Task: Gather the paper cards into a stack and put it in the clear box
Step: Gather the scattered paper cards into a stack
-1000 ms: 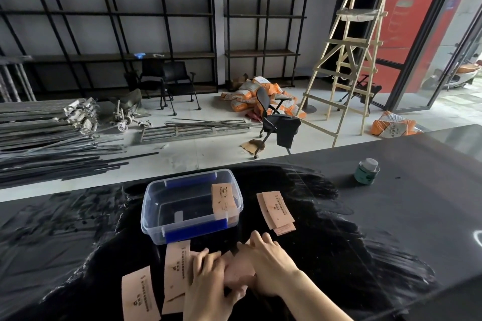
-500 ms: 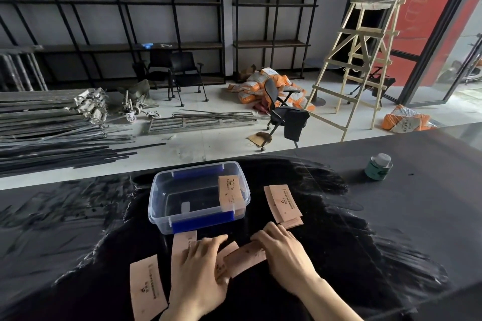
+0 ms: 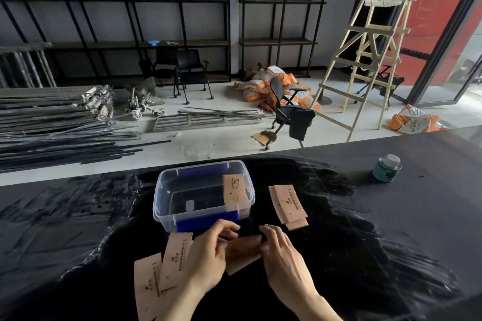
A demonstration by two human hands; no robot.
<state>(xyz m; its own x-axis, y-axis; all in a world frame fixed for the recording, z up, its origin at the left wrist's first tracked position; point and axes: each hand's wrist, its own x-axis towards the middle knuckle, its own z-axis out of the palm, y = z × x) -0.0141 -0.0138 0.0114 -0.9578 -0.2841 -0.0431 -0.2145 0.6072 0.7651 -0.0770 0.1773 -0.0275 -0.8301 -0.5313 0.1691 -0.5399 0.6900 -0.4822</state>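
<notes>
My left hand (image 3: 208, 255) and my right hand (image 3: 284, 258) both grip a small bunch of tan paper cards (image 3: 242, 253) just in front of the clear box (image 3: 167, 206). The box has blue latches and one card (image 3: 234, 190) leaning inside its right end. Two loose cards (image 3: 161, 273) lie at the left of my left hand. A further pile of cards (image 3: 288, 204) lies to the right of the box.
The black table (image 3: 391, 229) is glossy and smeared. A small green tin with a pale lid (image 3: 386, 171) stands at the far right. Beyond the table's far edge are the floor, chairs, metal bars and a wooden ladder.
Both hands have lifted the bunch of cards off the table and drawn it together, closer to the box's front. The view has tilted down slightly.
</notes>
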